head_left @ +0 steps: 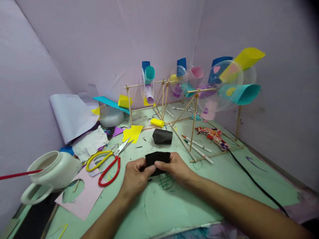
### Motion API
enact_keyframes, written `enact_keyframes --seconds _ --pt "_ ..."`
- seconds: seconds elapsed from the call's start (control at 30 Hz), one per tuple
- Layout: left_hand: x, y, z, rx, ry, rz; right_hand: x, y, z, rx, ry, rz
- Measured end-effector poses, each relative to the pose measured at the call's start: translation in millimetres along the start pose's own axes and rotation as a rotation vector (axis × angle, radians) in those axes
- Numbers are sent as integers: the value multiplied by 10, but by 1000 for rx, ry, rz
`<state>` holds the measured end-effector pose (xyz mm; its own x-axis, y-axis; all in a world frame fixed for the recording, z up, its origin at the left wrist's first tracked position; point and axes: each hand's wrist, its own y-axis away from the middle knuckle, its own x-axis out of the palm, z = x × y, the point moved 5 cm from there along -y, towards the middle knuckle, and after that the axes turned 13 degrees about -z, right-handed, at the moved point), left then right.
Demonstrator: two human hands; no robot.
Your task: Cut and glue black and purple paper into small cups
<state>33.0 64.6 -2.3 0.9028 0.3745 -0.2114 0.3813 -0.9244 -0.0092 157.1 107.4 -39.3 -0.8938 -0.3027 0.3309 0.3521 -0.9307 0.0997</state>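
Green surface [199,205] with pen scribbles; big scissors [117,152], one yellow handle, one red, blades a bit apart; white pot [64,169] with handle at left, red stick [21,174] in its mouth; pink paper [91,196] with big hole, next to pot; crumpled white paper [89,142] behind scissors; yellow paper [134,132] near blade tips; thin wooden stick frames [193,126] at back, holding see-through wheels [223,101] with bright paper tubes [246,94]; markers [200,144] by right frame; flowery gun-shaped tool [214,136] with black cord [256,184]

No legible text or numbers, the white pens [201,146] perhaps too small for certainty
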Motion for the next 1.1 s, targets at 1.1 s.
enact_keyframes --seconds 1.1 --pt "-390 -283 188 -288 411 -321 -539 -266 465 -446 655 -639"
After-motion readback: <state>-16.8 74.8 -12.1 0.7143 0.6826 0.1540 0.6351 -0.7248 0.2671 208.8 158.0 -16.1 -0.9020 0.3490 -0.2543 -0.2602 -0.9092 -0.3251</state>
